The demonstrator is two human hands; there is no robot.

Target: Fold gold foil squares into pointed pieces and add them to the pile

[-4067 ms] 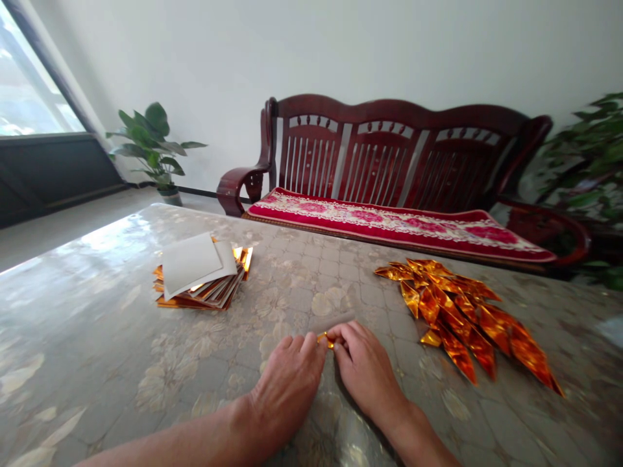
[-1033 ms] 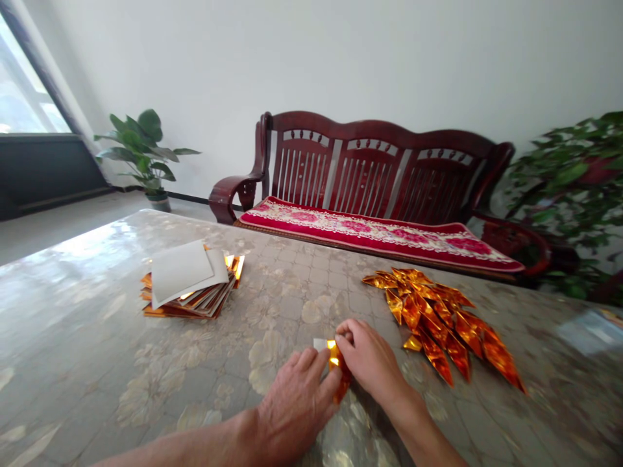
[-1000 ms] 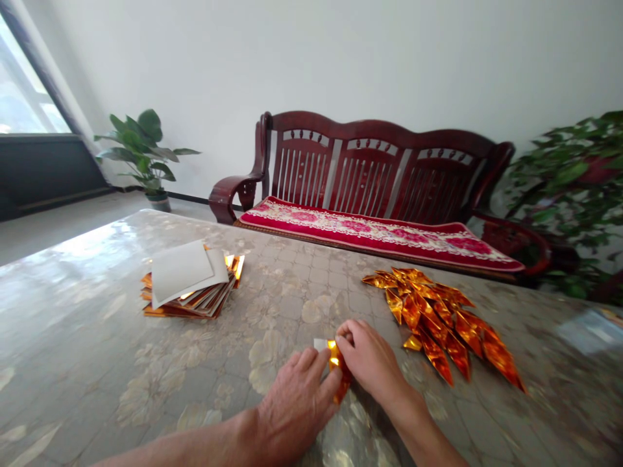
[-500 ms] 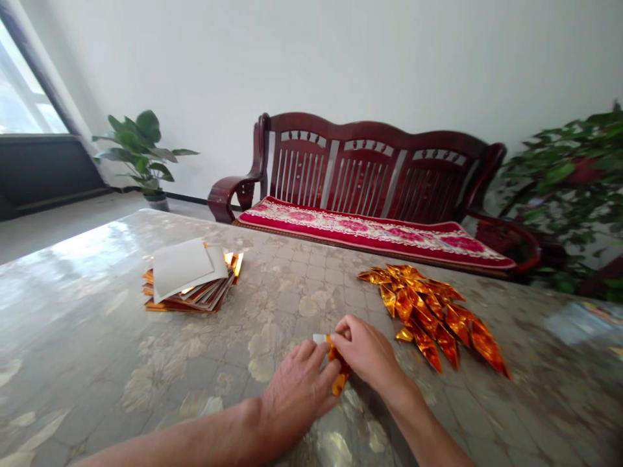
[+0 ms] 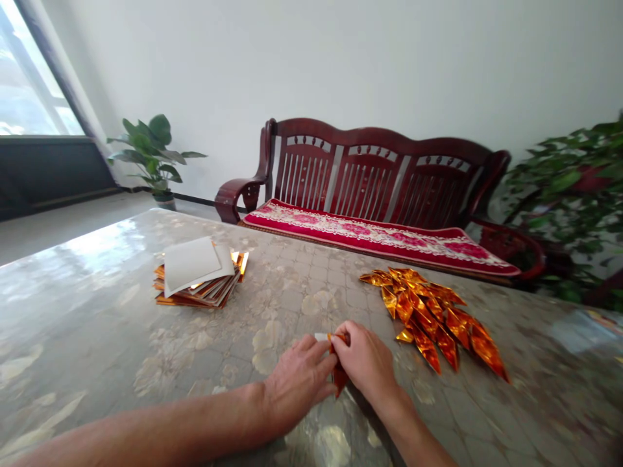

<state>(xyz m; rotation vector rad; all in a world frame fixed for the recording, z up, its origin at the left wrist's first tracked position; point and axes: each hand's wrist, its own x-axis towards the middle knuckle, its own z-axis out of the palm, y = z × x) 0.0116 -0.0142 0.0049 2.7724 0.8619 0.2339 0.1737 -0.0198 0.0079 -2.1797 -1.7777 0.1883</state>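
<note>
My left hand and my right hand meet on the table, both pinched on one small piece of gold foil paper, partly folded, with a white corner showing at its far end. A pile of folded gold foil pieces lies just right of my right hand. A stack of flat foil sheets, white side up on top, sits to the far left of my hands.
The table has a glossy floral cover. Behind it stands a dark red wooden bench with a red cushion. Potted plants stand at the left wall and at the right.
My hands have stayed together on the foil piece, working it; less of the gold shows between the fingers now. The view has shifted slightly.
</note>
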